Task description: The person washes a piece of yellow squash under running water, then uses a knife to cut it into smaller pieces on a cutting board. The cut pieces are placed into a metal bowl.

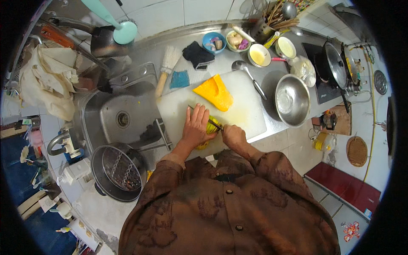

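My left hand lies over a pumpkin piece with yellow-green rind, steadying it on the white cutting board. In my right hand is the handle of a kitchen knife. Its dark blade runs across the piece and passes beneath my left fingers, with the tip showing past them. How deep the blade sits is hidden. Farther back on the board rests a peeled orange pumpkin wedge, apart from both hands.
Left of the board is a steel sink, with a dark pot nearer me. A steel bowl and a ladle stand right. Behind are a black cloth, a blue scouring pad and several small bowls. A cooktop lies far right.
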`<state>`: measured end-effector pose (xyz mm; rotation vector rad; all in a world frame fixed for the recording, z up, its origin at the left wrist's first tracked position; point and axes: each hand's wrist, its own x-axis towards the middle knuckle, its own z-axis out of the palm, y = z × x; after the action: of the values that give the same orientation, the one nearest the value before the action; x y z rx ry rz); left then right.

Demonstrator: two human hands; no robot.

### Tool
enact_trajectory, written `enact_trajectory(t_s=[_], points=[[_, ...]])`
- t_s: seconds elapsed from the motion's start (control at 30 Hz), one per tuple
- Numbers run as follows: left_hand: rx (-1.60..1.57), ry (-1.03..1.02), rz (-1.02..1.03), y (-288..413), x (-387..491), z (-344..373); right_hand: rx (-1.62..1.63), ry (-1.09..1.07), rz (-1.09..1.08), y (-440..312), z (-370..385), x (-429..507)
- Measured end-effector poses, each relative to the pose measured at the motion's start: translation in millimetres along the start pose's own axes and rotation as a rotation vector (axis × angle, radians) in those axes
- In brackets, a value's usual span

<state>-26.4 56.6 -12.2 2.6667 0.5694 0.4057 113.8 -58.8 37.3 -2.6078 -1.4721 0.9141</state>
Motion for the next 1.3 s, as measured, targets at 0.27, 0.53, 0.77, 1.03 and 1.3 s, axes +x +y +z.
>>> enact_trajectory(t_s=[0.27,0.53,0.77,1.03,1.3], points=[[0.066,-0.007,0.059,0,8,-3,0.023,0.024,0.014,16,22,10],[0.059,-0.005,0.063,3,18,-39,0.027,0.069,-0.013,-3,-22,-11],[0.15,-0.023,0.184,1,1,-68,0.061,0.118,-0.086,-16,-36,-43],[0.162,0.017,0.196,-1,-4,-56,0.053,0.084,-0.06,-19,-30,-44],[0.192,0.04,0.207,-8,-4,-41,0.062,0.064,-0.027,-20,-25,-38]])
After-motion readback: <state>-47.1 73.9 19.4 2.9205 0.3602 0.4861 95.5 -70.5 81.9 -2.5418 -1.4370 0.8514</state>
